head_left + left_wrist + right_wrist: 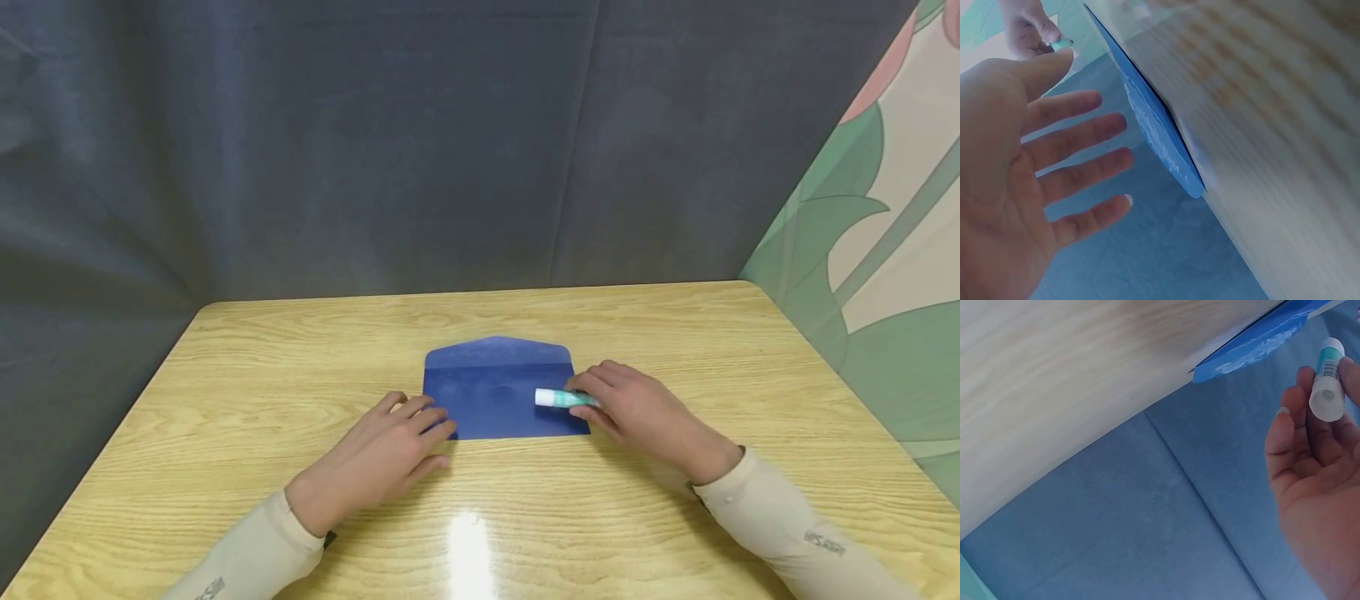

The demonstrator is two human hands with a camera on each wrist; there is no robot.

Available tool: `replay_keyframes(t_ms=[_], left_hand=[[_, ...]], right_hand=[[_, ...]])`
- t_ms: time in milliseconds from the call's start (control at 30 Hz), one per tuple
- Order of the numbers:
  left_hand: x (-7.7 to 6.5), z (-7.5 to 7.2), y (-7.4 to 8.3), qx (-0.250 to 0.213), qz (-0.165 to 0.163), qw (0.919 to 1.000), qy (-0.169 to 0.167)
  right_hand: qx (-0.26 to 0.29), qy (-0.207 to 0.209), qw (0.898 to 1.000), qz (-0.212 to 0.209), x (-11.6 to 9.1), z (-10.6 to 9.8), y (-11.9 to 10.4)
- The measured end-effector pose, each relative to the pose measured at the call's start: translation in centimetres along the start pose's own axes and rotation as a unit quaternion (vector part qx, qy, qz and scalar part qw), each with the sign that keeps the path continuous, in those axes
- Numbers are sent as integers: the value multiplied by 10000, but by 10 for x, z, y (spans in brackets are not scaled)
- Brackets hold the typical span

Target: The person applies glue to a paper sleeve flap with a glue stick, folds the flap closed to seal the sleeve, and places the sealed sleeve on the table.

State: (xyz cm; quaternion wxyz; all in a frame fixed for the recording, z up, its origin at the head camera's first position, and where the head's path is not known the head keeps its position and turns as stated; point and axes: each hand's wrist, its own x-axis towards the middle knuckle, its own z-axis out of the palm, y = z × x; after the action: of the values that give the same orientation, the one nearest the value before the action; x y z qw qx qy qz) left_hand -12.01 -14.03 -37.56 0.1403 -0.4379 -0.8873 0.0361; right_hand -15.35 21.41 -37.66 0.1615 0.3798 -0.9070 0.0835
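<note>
A blue envelope [495, 402] lies on the table with its flap [497, 353] unfolded toward the far side. Whitish smears show on the flap in both wrist views. My right hand [645, 410] pinches a glue stick [558, 398] between thumb and fingers, over the envelope's right part. The stick is teal and white, its white end pointing left; the right wrist view shows its other end, pale and round. Over the envelope's near left corner, my left hand [390, 446] has its fingers spread and relaxed. Nothing is in its palm in the left wrist view.
The wood-grain table [300, 358] extends around the envelope on all sides. Behind it hangs a dark blue-grey curtain [405, 150]. A green and pink leaf-patterned panel [892, 275] stands along the right side. Light reflects off the table's near part.
</note>
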Motion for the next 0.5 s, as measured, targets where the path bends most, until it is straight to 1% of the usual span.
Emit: replay_keyframes(t_ms=[100,300,400,500], left_hand=[[2,0,1,-74,-89,9999,38],[10,1,8,-128,-476,9985,243],[15,1,12,-69,-534,9980,342],[22,0,17,-38,-488,9979,425]], right_hand=[[6,35,9999,-100,2,0,-4],[18,173,9991,-394,5,3,-13],[66,222,9981,-573,7,5,-19],[115,325,9969,-704,9,7,-25]])
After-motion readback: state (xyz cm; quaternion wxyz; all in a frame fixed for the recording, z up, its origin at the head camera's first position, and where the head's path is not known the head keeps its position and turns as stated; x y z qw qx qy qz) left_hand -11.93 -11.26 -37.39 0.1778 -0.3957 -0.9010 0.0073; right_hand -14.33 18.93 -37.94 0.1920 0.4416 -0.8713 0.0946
